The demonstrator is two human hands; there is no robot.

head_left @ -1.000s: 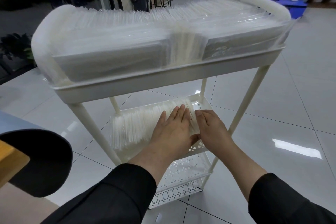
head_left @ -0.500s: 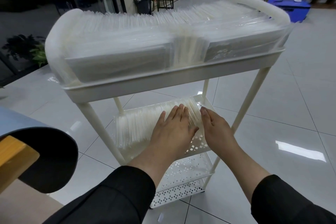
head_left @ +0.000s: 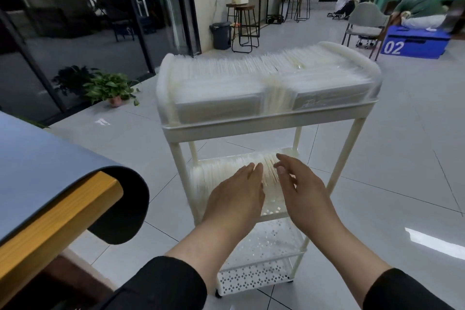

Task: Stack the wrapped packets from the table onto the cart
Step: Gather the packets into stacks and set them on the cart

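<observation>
— Both hands have lifted off the middle shelf since half a second ago; then they lay flat against the row of packets, and the view has also pulled back and tilted up.

— And how do they stand at present?

— The left hand [head_left: 237, 194] hovers palm down over the wrapped packets [head_left: 221, 173] on the middle shelf [head_left: 270, 214] of the cart [head_left: 270, 122], fingers straight and together, holding nothing. The right hand [head_left: 305, 190] is just beside it, fingers relaxed and slightly spread, also holding nothing. Whether either fingertip touches the packets cannot be told; the hands are blurred.

— Where are the packets?

— Standing on edge in a row across the middle shelf, under and ahead of both hands. More wrapped packets fill the top tray [head_left: 269, 83] from end to end. The perforated bottom shelf [head_left: 254, 277] shows none.

— Anything else nearby?

— A table edge [head_left: 57, 219] with a blue mat [head_left: 37, 158] curling over it at the left, a potted plant [head_left: 110, 88] on the tiled floor, and a blue box [head_left: 415, 44] marked 02 behind the cart.
</observation>
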